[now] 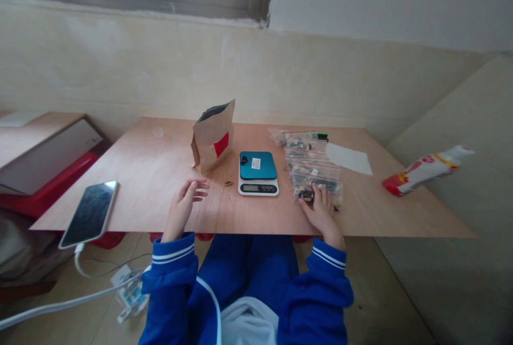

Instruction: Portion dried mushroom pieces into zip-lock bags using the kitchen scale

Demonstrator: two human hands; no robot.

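My left hand rests on the wooden board, fingers stretched out and apart, holding nothing. It lies just in front of an upright brown paper bag with a red label. My right hand lies flat on the nearest of a row of small clear zip bags with dark contents, fingers extended on top of it. Between the hands stands a small kitchen scale with a teal top and a white base. A tiny brown bit lies on the board left of the scale.
A phone on a white cable overhangs the board's left front corner. A white paper sheet lies at the right rear. A red-and-white packet sits on the ledge to the right. A power strip lies on the floor.
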